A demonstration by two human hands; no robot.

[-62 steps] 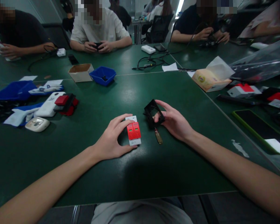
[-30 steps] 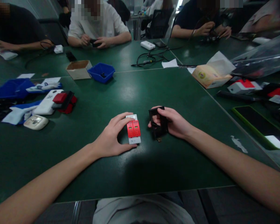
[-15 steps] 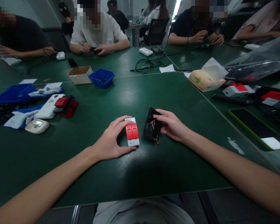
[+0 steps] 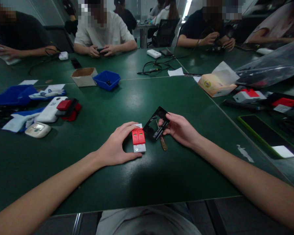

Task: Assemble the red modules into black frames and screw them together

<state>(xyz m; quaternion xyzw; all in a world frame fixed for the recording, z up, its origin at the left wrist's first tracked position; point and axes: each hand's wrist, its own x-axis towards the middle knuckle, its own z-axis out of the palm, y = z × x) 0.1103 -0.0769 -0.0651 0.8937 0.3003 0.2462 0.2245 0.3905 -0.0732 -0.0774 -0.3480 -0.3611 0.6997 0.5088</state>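
My left hand (image 4: 117,142) curves around a red-and-white electrical module (image 4: 138,138) on the green table, fingers at its far end and thumb at its near end. The module looks like a two-pole surge protector, its red parts side by side on a pale base. Just to the right, my right hand (image 4: 182,129) pinches a black plastic frame (image 4: 151,133) by its right side. The frame is tilted, with an opening through its middle, and its left corner is close to the module. Below the frame, a screwdriver with an amber handle (image 4: 164,143) lies on the table, partly covered.
Ahead stand a cardboard box (image 4: 84,77) and a blue bin (image 4: 107,80) with small dark parts. Gloves (image 4: 47,94), a white device (image 4: 50,110) and a beige one (image 4: 38,130) lie left. A tissue pack (image 4: 217,84) and green-edged phone (image 4: 267,135) are right. Several people sit opposite.
My right hand has turned the black frame and brought it left, closer to the module. More of the screwdriver handle now shows. My left hand stays around the module.
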